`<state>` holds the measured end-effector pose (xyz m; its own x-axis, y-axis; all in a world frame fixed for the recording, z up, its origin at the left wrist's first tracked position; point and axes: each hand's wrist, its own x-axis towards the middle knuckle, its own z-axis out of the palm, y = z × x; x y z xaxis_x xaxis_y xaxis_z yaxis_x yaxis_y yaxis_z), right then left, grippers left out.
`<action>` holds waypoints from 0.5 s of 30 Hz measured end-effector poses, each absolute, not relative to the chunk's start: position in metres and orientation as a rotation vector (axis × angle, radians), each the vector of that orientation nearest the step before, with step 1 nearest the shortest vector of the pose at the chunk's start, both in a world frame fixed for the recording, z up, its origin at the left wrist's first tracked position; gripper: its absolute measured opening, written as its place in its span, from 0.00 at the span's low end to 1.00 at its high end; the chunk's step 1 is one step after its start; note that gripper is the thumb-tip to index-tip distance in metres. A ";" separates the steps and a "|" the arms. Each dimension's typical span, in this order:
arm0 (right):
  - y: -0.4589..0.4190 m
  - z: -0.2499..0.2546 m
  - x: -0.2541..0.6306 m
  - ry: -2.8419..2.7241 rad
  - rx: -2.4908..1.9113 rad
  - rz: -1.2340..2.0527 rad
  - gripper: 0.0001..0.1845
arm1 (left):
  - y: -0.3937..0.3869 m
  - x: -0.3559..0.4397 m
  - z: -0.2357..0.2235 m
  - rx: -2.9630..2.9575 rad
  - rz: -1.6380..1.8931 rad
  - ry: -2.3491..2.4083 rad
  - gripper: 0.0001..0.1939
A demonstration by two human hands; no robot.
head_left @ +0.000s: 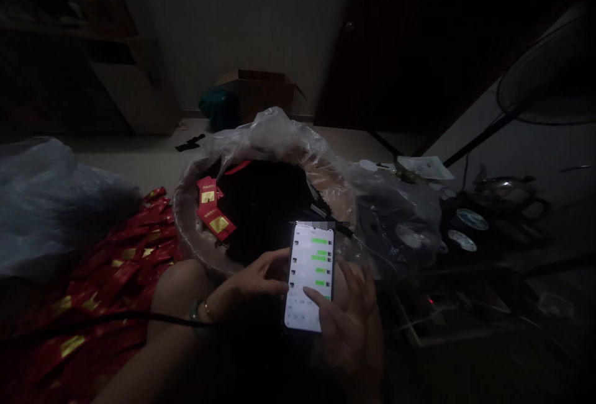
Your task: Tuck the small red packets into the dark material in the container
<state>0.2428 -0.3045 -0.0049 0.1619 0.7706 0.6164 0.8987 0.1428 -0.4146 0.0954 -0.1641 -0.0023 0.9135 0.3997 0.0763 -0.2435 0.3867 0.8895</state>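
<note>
A lit smartphone is upright in front of me, showing a chat page with green message bubbles. My left hand is closed on the phone's left edge, with some of its fingers hidden behind it; a bracelet and a gold band circle that wrist. My right hand is at the phone's lower right, one digit extended over the screen and the other fingers raised and apart. Beyond the phone stands a round basket lined with clear plastic, holding a dark mass. Red packets with gold labels lie on its left side.
Many red packets are heaped at left beside a large plastic bag. At right are a kettle, small dishes, plastic wrapping and a fan. A cardboard box stands by the wall. A dark cable crosses my left forearm.
</note>
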 end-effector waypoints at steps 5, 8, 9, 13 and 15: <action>-0.304 -0.003 0.243 -1.644 -1.635 -0.204 0.17 | -0.164 0.096 -0.002 1.102 0.420 0.162 0.32; -0.304 -0.001 0.241 -1.635 -1.627 -0.195 0.17 | -0.164 0.095 -0.001 1.096 0.415 0.163 0.32; -0.304 -0.001 0.241 -1.628 -1.635 -0.194 0.17 | -0.164 0.095 -0.001 1.096 0.412 0.161 0.32; -0.305 -0.002 0.241 -1.600 -1.672 -0.191 0.17 | -0.163 0.095 -0.004 1.100 0.404 0.153 0.32; -0.305 -0.002 0.241 -1.601 -1.672 -0.194 0.17 | -0.163 0.095 -0.004 1.104 0.403 0.151 0.32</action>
